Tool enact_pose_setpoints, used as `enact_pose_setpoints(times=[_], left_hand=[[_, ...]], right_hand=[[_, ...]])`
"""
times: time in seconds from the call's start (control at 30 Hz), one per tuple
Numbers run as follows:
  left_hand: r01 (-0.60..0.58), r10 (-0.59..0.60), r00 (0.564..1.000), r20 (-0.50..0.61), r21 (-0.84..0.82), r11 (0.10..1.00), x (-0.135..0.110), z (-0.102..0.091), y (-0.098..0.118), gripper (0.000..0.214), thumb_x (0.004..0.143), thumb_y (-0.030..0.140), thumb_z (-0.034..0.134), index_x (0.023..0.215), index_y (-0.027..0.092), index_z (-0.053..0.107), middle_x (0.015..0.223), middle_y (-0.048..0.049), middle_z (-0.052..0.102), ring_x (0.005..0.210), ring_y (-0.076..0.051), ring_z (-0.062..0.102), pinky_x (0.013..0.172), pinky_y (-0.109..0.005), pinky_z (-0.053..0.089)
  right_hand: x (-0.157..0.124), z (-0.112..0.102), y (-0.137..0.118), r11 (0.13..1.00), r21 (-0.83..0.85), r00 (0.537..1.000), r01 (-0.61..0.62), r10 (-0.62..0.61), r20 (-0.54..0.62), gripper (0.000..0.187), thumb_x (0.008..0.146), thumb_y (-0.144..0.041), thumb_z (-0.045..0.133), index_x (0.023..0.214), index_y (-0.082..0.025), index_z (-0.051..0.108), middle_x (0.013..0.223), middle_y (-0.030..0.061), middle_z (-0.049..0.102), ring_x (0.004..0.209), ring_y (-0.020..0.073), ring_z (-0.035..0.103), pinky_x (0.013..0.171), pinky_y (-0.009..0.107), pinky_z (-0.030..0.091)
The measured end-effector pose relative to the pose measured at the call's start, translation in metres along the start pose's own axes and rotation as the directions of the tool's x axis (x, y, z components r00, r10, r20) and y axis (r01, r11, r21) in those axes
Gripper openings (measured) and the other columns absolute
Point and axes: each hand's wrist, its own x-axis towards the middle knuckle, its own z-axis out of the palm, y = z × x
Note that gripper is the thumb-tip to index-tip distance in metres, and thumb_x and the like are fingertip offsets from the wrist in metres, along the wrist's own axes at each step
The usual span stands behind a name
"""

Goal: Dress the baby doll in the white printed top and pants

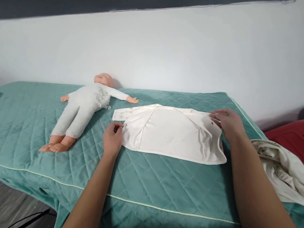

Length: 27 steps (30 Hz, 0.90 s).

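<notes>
A white baby garment (167, 132) lies flat on the green quilted table (34, 142). My left hand (112, 140) pinches the garment's left edge with closed fingers. My right hand (228, 123) grips its right end, fingers curled on the cloth. A baby doll (84, 107) in a white suit lies on its back to the left, near the wall, apart from both hands.
A crumpled pile of pale clothes (282, 172) sits at the table's right edge beside my right forearm. A red seat (303, 144) stands beyond it on the right. The white wall (161, 50) runs along the table's far side. Dark floor shows at lower left.
</notes>
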Motion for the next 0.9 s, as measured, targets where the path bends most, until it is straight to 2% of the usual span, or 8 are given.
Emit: enact_pose_setpoints(times=[0.13, 0.23, 0.37, 0.47, 0.53, 0.67, 0.77, 0.9], left_hand=[[-0.04, 0.041, 0.999, -0.032, 0.051, 0.998, 0.001, 0.0, -0.003, 0.016, 0.083, 0.022, 0.051, 0.088, 0.02, 0.066, 0.09, -0.0027, 0.071, 0.083, -0.019, 0.064, 0.078, -0.032, 0.05], [-0.242, 0.271, 0.955, -0.121, 0.213, 0.947, -0.008, 0.0, 0.001, 0.019, 0.086, 0.016, 0.047, 0.093, 0.019, 0.065, 0.096, -0.0066, 0.07, 0.093, -0.022, 0.064, 0.086, -0.036, 0.051], [-0.661, 0.675, 0.737, 0.046, 0.263, 0.703, -0.047, 0.011, 0.027, 0.03, 0.088, 0.007, 0.044, 0.107, 0.02, 0.064, 0.113, -0.0077, 0.07, 0.111, -0.021, 0.063, 0.099, -0.039, 0.052], [-0.785, 0.727, 0.617, 0.302, 0.174, 0.594, -0.079, 0.034, 0.051, 0.036, 0.092, 0.008, 0.044, 0.121, 0.019, 0.062, 0.127, -0.0084, 0.068, 0.125, -0.02, 0.059, 0.111, -0.039, 0.047], [-0.76, 0.637, 0.636, 0.435, 0.214, 0.613, -0.088, 0.052, 0.061, 0.037, 0.095, 0.012, 0.042, 0.127, 0.014, 0.061, 0.134, -0.0118, 0.065, 0.131, -0.022, 0.056, 0.115, -0.038, 0.044], [-0.674, 0.433, 0.712, 0.553, 0.366, 0.641, -0.067, 0.084, 0.068, 0.045, 0.102, 0.027, 0.037, 0.138, 0.006, 0.054, 0.152, -0.0164, 0.05, 0.144, -0.027, 0.044, 0.122, -0.044, 0.035], [-0.604, 0.319, 0.763, 0.563, 0.444, 0.662, -0.039, 0.099, 0.071, 0.053, 0.103, 0.035, 0.036, 0.145, 0.005, 0.047, 0.159, -0.0163, 0.04, 0.149, -0.03, 0.036, 0.122, -0.047, 0.034], [-0.499, 0.243, 0.835, 0.494, 0.496, 0.71, -0.017, 0.11, 0.077, 0.053, 0.101, 0.033, 0.037, 0.145, 0.005, 0.045, 0.158, -0.0212, 0.04, 0.144, -0.033, 0.042, 0.117, -0.046, 0.04]], right_hand=[[-0.012, 0.006, -0.013, 0.989, -0.016, 0.987, 0.146, -0.146, -0.061, 0.022, 0.071, -0.027, 0.067, 0.092, -0.019, 0.068, 0.098, 0.0067, 0.074, 0.091, 0.0197, 0.068, 0.081, 0.034, 0.055], [-0.045, 0.028, -0.027, 0.951, -0.072, 0.932, 0.301, -0.278, 0.232, 0.024, 0.081, -0.035, 0.065, 0.101, -0.022, 0.068, 0.113, 0.0072, 0.073, 0.107, 0.0236, 0.067, 0.099, 0.044, 0.051], [-0.1, 0.071, -0.03, 0.834, -0.206, 0.754, 0.513, -0.322, 0.573, 0.04, 0.089, -0.038, 0.059, 0.127, -0.023, 0.06, 0.142, 0.0096, 0.059, 0.134, 0.0258, 0.053, 0.116, 0.047, 0.038], [-0.124, 0.095, -0.023, 0.693, -0.341, 0.673, 0.635, -0.28, 0.685, 0.05, 0.093, -0.034, 0.054, 0.139, -0.015, 0.053, 0.155, 0.0162, 0.046, 0.147, 0.0299, 0.037, 0.121, 0.05, 0.029], [-0.128, 0.102, -0.018, 0.616, -0.433, 0.678, 0.658, -0.234, 0.697, 0.052, 0.096, -0.034, 0.05, 0.143, -0.012, 0.049, 0.158, 0.0173, 0.041, 0.151, 0.0318, 0.03, 0.122, 0.054, 0.023], [-0.116, 0.098, -0.011, 0.591, -0.557, 0.77, 0.583, -0.183, 0.611, 0.055, 0.097, -0.04, 0.048, 0.145, -0.013, 0.047, 0.159, 0.0171, 0.04, 0.152, 0.0321, 0.027, 0.123, 0.057, 0.02], [-0.099, 0.089, -0.006, 0.677, -0.54, 0.827, 0.501, -0.19, 0.529, 0.051, 0.093, -0.036, 0.052, 0.139, -0.015, 0.053, 0.155, 0.0165, 0.046, 0.148, 0.0304, 0.036, 0.123, 0.053, 0.024], [-0.079, 0.074, -0.007, 0.864, -0.393, 0.918, 0.314, -0.171, 0.358, 0.043, 0.087, -0.034, 0.055, 0.126, -0.019, 0.063, 0.138, 0.0121, 0.063, 0.131, 0.0266, 0.056, 0.116, 0.047, 0.038]])
